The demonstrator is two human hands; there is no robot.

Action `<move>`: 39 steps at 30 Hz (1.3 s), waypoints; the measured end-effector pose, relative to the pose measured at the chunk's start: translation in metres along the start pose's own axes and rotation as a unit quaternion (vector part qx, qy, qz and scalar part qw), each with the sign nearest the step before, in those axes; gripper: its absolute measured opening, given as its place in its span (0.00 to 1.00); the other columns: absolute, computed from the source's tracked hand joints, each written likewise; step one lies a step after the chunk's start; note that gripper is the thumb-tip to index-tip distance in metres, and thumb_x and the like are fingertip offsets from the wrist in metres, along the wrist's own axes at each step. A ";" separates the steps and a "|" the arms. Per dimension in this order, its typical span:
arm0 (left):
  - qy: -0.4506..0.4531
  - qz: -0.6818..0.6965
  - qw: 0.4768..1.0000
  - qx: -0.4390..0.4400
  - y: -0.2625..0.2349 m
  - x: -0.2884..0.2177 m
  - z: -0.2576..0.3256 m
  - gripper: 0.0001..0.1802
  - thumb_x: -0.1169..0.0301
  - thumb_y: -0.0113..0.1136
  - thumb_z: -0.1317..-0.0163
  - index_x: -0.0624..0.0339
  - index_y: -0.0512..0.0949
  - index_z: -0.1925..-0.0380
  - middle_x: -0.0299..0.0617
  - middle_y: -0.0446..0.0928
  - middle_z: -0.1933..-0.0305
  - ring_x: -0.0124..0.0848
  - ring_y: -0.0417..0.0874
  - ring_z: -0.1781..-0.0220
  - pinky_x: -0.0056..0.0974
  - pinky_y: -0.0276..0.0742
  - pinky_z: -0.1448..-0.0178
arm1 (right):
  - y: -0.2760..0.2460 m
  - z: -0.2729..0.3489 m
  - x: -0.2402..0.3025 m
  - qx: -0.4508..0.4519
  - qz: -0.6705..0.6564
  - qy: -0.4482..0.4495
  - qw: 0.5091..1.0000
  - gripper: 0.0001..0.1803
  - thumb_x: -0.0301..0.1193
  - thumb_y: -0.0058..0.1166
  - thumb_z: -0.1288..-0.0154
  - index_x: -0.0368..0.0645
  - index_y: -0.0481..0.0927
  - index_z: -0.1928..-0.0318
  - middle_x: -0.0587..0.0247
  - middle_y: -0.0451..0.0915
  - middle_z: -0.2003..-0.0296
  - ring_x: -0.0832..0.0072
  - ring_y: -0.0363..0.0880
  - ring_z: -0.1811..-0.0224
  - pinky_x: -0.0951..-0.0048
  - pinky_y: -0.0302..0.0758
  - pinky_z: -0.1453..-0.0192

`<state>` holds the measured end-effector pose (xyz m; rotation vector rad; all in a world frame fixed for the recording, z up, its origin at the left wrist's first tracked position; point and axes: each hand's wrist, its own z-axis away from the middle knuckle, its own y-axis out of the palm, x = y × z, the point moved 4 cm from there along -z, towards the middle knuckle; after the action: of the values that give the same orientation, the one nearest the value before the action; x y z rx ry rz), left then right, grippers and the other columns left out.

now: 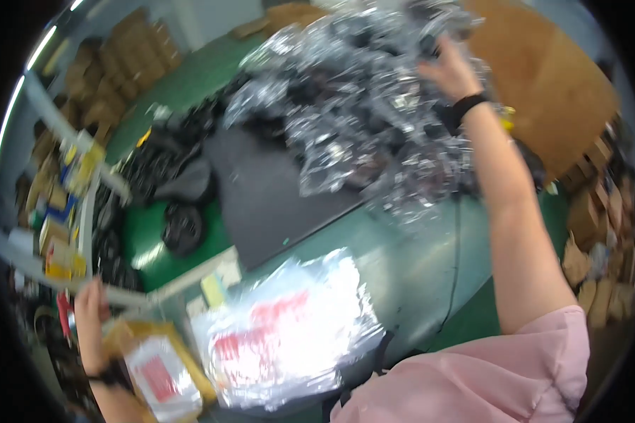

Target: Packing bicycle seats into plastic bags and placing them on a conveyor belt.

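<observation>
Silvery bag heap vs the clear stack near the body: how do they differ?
The silvery bag heap is crumpled, dark and piled high; the clear bag stack lies flat, pale with red print. The right hand reaches into the heap; no hand touches the stack. Both are shiny plastic on the green table.

Right arm: extended up the right side of the frame, forearm bare, pink sleeve at the shoulder in the lower right. Dark band on the wrist. Right hand (450, 70) at upper centre-right, back of hand toward the camera, fingers curled; grip unclear through motion blur.

Left hand (90, 303) at lower left, raised, fingers loosely curled together. Dark band on that wrist; forearm enters from the bottom edge.
</observation>
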<state>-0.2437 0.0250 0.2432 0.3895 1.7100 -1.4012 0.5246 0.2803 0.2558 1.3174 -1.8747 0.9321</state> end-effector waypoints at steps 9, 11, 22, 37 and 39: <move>-0.308 0.273 0.912 -0.009 0.221 0.221 -0.136 0.54 0.36 0.60 0.50 0.63 0.54 0.34 0.56 0.59 0.35 0.48 0.75 0.47 0.45 0.78 0.51 | 0.302 0.204 0.003 0.340 -0.158 0.313 0.873 0.15 0.31 0.54 0.37 0.35 0.77 0.52 0.60 0.82 0.65 0.75 0.80 0.67 0.75 0.77 0.60; -0.305 0.326 0.895 -0.022 0.277 0.222 -0.153 0.51 0.43 0.63 0.49 0.66 0.53 0.36 0.55 0.63 0.40 0.48 0.76 0.51 0.46 0.79 0.56 | 0.331 0.288 -0.035 0.388 -0.163 0.365 0.831 0.17 0.31 0.55 0.35 0.37 0.77 0.49 0.63 0.82 0.63 0.80 0.80 0.66 0.77 0.77 0.60; -0.231 0.496 0.818 -0.179 0.310 0.210 -0.158 0.31 0.78 0.57 0.49 0.65 0.51 0.49 0.56 0.62 0.47 0.49 0.75 0.52 0.55 0.84 0.59 | 0.330 0.409 -0.063 0.348 -0.115 0.475 0.800 0.14 0.28 0.54 0.36 0.39 0.79 0.51 0.62 0.82 0.63 0.77 0.80 0.66 0.77 0.77 0.59; -0.192 0.424 0.853 0.237 0.213 0.039 0.154 0.24 0.63 0.57 0.37 0.58 0.66 0.43 0.35 0.77 0.72 0.20 0.77 0.76 0.24 0.72 0.73 | 0.255 0.374 0.045 0.635 -0.093 0.089 0.761 0.43 0.35 0.70 0.59 0.37 0.64 0.42 0.51 0.78 0.63 0.54 0.78 0.62 0.62 0.74 0.55; -0.039 0.359 0.927 0.098 0.214 0.007 0.179 0.23 0.64 0.55 0.35 0.58 0.66 0.42 0.40 0.78 0.63 0.25 0.78 0.62 0.31 0.73 0.57 | 0.236 0.392 0.074 0.550 -0.318 0.425 0.645 0.32 0.39 0.63 0.50 0.33 0.68 0.48 0.56 0.77 0.65 0.69 0.78 0.67 0.68 0.76 0.65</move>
<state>-0.0225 -0.0709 0.1029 0.9495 1.1710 -1.0117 0.2352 -0.0284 0.0660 1.5026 0.0848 1.8966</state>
